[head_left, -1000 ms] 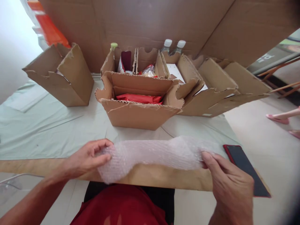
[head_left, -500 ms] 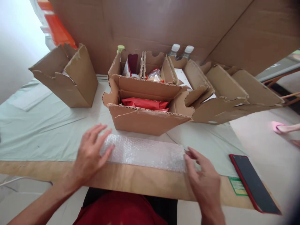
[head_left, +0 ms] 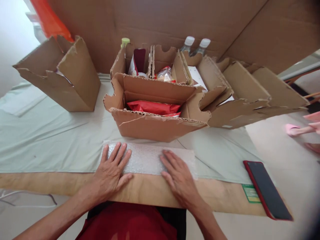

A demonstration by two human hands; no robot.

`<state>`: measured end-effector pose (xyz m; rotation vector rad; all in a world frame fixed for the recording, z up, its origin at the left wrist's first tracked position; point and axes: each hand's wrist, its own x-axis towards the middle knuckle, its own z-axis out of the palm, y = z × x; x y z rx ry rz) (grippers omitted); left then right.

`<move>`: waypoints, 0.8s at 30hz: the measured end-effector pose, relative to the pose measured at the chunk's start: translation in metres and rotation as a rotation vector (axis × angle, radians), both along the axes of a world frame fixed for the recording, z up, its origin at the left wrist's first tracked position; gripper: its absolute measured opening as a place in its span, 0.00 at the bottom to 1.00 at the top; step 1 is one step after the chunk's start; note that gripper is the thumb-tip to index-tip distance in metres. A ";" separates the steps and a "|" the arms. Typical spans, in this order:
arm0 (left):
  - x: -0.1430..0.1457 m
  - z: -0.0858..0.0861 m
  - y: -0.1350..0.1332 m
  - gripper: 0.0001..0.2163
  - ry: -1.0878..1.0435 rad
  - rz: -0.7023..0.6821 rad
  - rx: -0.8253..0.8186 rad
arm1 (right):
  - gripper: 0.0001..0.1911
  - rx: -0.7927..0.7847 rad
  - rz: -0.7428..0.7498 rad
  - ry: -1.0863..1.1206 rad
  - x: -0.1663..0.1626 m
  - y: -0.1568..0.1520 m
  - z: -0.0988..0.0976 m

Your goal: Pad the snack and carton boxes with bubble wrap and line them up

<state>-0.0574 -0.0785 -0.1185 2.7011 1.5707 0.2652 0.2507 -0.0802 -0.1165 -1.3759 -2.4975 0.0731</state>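
A flat strip of clear bubble wrap (head_left: 147, 158) lies along the front of the table, partly on the pale green cloth and partly over the bare wooden edge. My left hand (head_left: 112, 170) rests flat on its left end, fingers spread. On its right part lies my right hand (head_left: 178, 175), palm down, fingers stretched out and fairly close together. Neither hand grips anything. Just behind the wrap stands an open cardboard box (head_left: 157, 128) with red packets (head_left: 153, 107) inside.
Several cardboard bins hold packets and papers behind; two white-capped bottles (head_left: 189, 41) stand at the back. Another cardboard box (head_left: 75, 83) is at left. A phone in a red case (head_left: 268, 190) overlaps a green card (head_left: 250, 193) at right. Part of another person's leg (head_left: 303, 130) shows far right.
My right hand has moved left from the wrap's right end onto its surface. My left hand has come down flat on the left end. The view has shifted slightly.
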 end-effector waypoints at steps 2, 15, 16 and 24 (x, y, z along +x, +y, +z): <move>0.002 0.000 0.000 0.33 0.003 -0.002 0.000 | 0.24 0.057 -0.124 -0.046 0.041 -0.011 -0.003; -0.024 0.021 0.010 0.21 -0.170 0.278 0.219 | 0.24 0.191 -0.461 -0.004 0.063 0.013 0.007; -0.030 0.020 0.012 0.20 -0.172 0.348 0.221 | 0.26 0.158 -0.477 -0.016 0.060 0.018 0.005; -0.026 0.005 0.017 0.08 -0.327 0.493 0.086 | 0.18 0.001 -0.474 0.263 0.049 0.021 0.009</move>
